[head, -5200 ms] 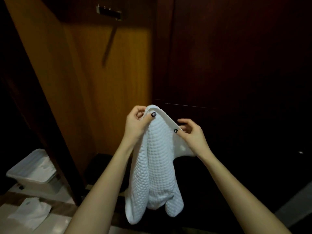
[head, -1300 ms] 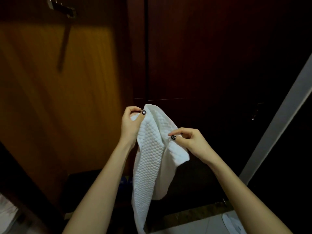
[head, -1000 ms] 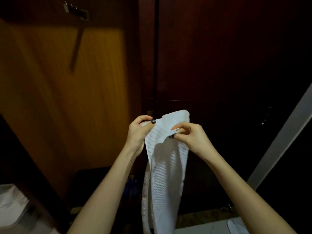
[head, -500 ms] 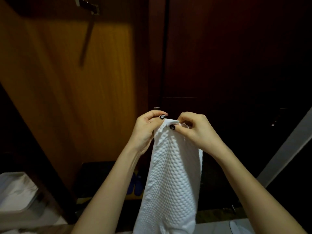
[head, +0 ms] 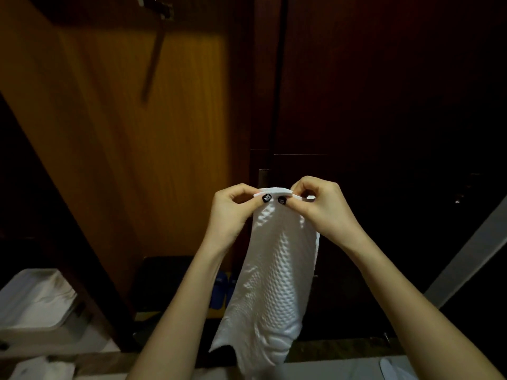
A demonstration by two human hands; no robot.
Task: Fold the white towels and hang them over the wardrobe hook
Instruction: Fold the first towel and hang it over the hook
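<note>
A white waffle-textured towel point(head: 274, 275) hangs folded lengthwise in front of the dark wardrobe doors. My left hand point(head: 233, 212) pinches its top edge on the left, and my right hand point(head: 321, 207) pinches the same edge on the right, the two thumbs almost touching. The towel's lower end hangs free near the floor. The metal wardrobe hook point(head: 156, 6) is at the top left, on the lit wooden panel, well above and left of both hands.
A white bin point(head: 35, 303) holding white cloth stands at the lower left. More white cloth point(head: 44, 368) lies on the floor below it. Blue slippers point(head: 222, 292) sit in the wardrobe's dark bottom. A pale slanted edge point(head: 472, 253) runs along the right.
My right hand has brought its corner of the towel up to my left hand, so the top edges now meet. The towel hangs narrower and doubled.
</note>
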